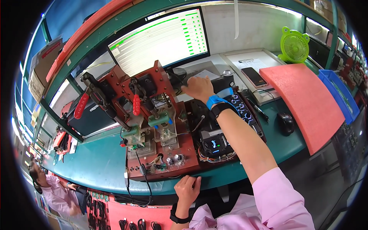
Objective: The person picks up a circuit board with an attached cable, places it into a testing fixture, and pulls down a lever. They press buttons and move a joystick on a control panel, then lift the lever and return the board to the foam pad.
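My right hand [199,87] reaches over the bench to the far side of a red test fixture [184,126], beside a black electronic device with knobs [241,105]. Its fingers curl downward; whatever is in them is hidden. A blue band [216,100] and a black band circle that wrist. Near the front edge of the bench, my left hand [188,188] is loosely closed with nothing in it. The fixture carries two toggle clamps with red handles [136,104] above clear plates and a green circuit board [131,132]. A black cable [143,168] hangs from its front.
A lit monitor [161,42] stands behind the fixture. To the right lie a phone [253,76], a pen [259,110], a black mouse [285,123], a pink foam sheet [306,99] and a green fan [294,46]. Another person [57,191] is at the lower left, near hanging cables [97,211].
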### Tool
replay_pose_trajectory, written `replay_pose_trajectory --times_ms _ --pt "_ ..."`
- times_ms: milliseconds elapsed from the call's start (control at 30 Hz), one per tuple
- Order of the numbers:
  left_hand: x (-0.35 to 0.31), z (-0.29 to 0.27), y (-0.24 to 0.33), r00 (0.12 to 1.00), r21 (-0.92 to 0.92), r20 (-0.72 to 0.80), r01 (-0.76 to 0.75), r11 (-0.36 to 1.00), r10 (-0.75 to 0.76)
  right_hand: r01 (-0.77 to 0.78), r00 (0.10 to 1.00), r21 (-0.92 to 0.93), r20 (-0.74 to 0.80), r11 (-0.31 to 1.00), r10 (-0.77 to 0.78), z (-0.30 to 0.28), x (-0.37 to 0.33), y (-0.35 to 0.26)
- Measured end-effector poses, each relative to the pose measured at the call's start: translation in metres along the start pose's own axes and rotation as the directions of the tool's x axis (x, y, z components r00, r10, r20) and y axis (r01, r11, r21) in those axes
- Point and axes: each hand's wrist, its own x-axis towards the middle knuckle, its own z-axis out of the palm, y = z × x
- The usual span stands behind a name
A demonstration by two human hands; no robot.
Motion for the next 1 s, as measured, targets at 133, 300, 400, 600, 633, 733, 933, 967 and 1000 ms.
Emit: replay_pose_trajectory --times_ms 133,300,400,600,633,733,933,967,1000 --pt "-0.002 -0.001 -0.001 1.000 -0.004 0.004 0.005 1.000 -0.005 0.013 1.000 -0.044 0.010 0.999 -0.013 0.000 -0.002 -0.005" --pt "-0.004 0.000 -0.001 1.000 0.033 0.002 -0.007 0.999 0.007 0.128 0.991 -0.210 0.063 0.969 -0.117 0.002 -0.008 -0.004" --pt "-0.003 0.003 0.001 1.000 0.030 0.005 -0.023 0.999 0.023 0.076 0.989 0.186 -0.138 0.980 -0.051 -0.005 -0.005 0.003" --pt "-0.002 0.001 0.000 1.000 -0.051 -0.031 -0.008 0.999 0.006 0.280 0.927 0.307 -0.333 0.910 -0.173 -0.085 -0.013 0.067" --pt "-0.002 0.003 0.001 1.000 -0.064 -0.024 -0.004 0.998 0.002 0.309 0.933 0.141 -0.236 0.940 -0.272 -0.112 -0.026 0.088" --pt "-0.003 0.000 -0.004 0.999 -0.018 -0.027 -0.019 1.000 0.018 0.191 0.973 -0.118 0.157 0.975 -0.171 -0.169 -0.085 0.134" --pt "-0.002 0.002 -0.003 1.000 -0.051 -0.007 -0.020 0.998 0.019 -0.097 0.922 -0.398 0.310 0.912 0.233 -0.154 -0.215 0.210" --pt "-0.002 0.003 -0.002 1.000 -0.059 -0.003 -0.019 0.998 0.018 -0.139 0.979 -0.338 0.095 0.931 0.180 -0.135 -0.224 0.218" --pt "-0.002 0.003 -0.002 1.000 -0.060 -0.003 -0.015 0.998 0.014 -0.157 0.984 -0.267 -0.126 0.951 0.128 -0.117 -0.232 0.224"
